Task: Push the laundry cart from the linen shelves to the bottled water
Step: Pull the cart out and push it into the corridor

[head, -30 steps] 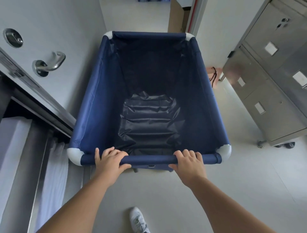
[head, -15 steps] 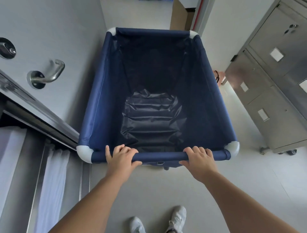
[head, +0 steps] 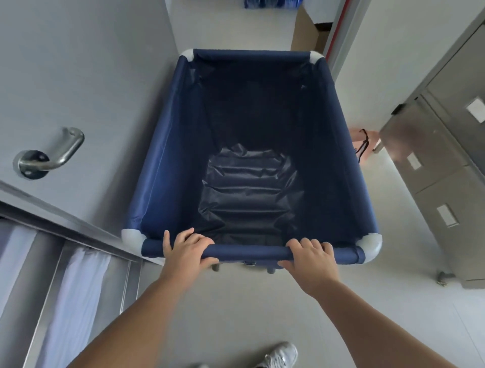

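The laundry cart is a deep navy fabric bin with white corner caps, and nothing lies inside it. It fills the middle of the view and points away from me down a narrow passage. My left hand is wrapped over the near rail left of centre. My right hand grips the same rail right of centre. At the far end of the floor, at the top edge, packs of bottled water with blue wrapping just show.
A grey door with a metal lever handle stands close along the cart's left side. Metal shelves with white linen are at lower left. A steel cabinet stands on the right. A cardboard box sits ahead right.
The cart has rolled forward down the passage with both hands on its rail. The door handle has slid lower in view and the blue water packs have come into sight.
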The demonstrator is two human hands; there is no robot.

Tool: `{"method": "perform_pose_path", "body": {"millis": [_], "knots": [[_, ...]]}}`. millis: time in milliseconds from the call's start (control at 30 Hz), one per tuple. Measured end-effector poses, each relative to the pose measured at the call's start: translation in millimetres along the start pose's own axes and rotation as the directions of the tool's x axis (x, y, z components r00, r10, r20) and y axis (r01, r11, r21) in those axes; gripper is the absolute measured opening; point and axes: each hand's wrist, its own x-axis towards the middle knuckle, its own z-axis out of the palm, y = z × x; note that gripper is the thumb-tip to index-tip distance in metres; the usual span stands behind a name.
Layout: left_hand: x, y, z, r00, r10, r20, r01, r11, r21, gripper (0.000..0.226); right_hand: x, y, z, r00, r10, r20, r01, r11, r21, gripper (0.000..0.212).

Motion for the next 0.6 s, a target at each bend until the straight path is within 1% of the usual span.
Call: {"method": "perform_pose_path", "body": {"millis": [133,367,500,600], "knots": [[30.4,-4.7,-2.8,1.0,0.015,-0.02,-0.015,1.0,0.01,0.035,28.3,1.3,-6.8,1.0,0.006,-0.023,-0.006,1.0,0.002,0.035],[85.8,-14.4,-17.3,0.997,0.06,-0.045,-0.06,0.998,0.002,0.033,82.1,-1.8,-25.7,1.0,0.024,0.004,-0.024,1.0,-0.002,0.038],[116.9,-19.9,-30.9,0.997,0.074,-0.029,-0.074,0.997,-0.006,0.032,112.3,-7.3,-36.6,0.998,0.051,0.026,-0.051,0.999,-0.009,0.041],[141.8,-28.0,-40.2,0.996,0.083,-0.032,-0.083,0.997,-0.003,0.032,134.2,-14.7,-43.3,0.997,0.071,0.013,-0.071,0.997,-0.006,0.043]]}}
